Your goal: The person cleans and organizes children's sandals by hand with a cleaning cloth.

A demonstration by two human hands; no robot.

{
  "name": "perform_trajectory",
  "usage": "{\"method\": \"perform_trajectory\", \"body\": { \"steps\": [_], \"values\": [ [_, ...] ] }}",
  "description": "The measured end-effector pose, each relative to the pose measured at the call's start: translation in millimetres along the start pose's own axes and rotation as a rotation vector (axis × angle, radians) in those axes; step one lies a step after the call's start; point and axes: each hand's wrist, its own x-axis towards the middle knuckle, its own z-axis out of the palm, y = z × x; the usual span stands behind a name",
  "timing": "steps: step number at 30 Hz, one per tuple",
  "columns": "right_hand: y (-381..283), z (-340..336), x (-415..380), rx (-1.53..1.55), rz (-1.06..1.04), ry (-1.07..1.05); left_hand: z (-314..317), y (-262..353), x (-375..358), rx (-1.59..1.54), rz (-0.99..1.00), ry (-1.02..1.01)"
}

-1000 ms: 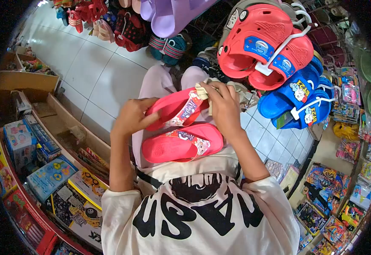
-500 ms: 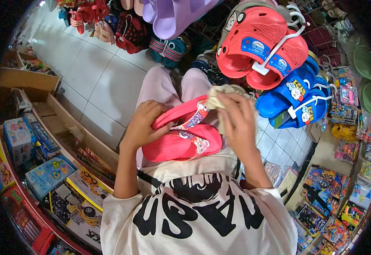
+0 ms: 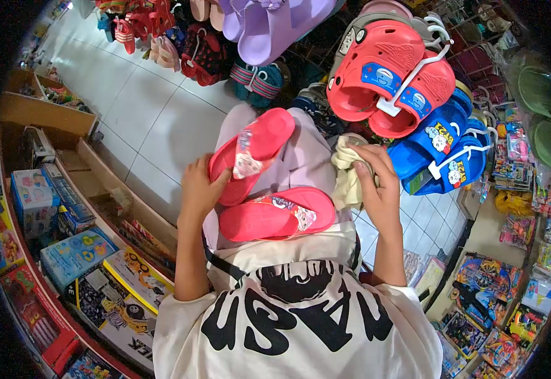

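Note:
My left hand [image 3: 205, 187] grips a pink flip-flop [image 3: 269, 136] by its side, thumb over the sole edge near the printed strap. That flip-flop is tilted, its toe end pointing up and to the right. Its mate, a second pink flip-flop [image 3: 244, 221], lies across my lap with its printed strap facing up. Pinched in my right hand [image 3: 376, 183] is a crumpled cream cloth [image 3: 346, 174], held to the right of both flip-flops and apart from them.
Red clogs [image 3: 376, 69] and blue slides [image 3: 436, 142] hang on white hangers at the upper right. Purple sandals [image 3: 266, 31] hang ahead. Boxed toys [image 3: 77, 256] fill shelves on the left; packaged toys [image 3: 487, 281] line the right. White floor tiles [image 3: 143, 114] show beyond my knees.
My left hand has turned the held flip-flop so its toe points up, apart from its mate. The right hand and cloth have drawn away from it to the right.

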Motion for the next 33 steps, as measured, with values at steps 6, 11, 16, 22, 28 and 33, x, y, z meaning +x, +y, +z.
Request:
{"method": "perform_trajectory", "body": {
  "steps": [6, 11, 16, 22, 28, 33],
  "values": [
    [10, 3, -9, 0.019, 0.015, -0.015, -25, 19, 37, 0.369, 0.834, -0.061],
    [4, 4, -3, 0.056, -0.033, -0.052, -53, 54, 73, 0.465, 1.025, -0.322],
    [10, 2, -8, 0.059, 0.001, -0.035, -57, 78, 57, 0.340, 0.726, -0.163],
    [21, 5, 0, 0.032, -0.016, -0.039, 20, 57, 51, 0.290, 0.699, 0.091],
    [41, 24, 13, -0.080, -0.113, -0.101, 25, 39, 39, -0.024, 0.474, -0.053],
    [74, 91, 8, -0.223, -0.445, -0.376, 26, 35, 47, -0.184, 0.612, -0.107]
  ]
}}
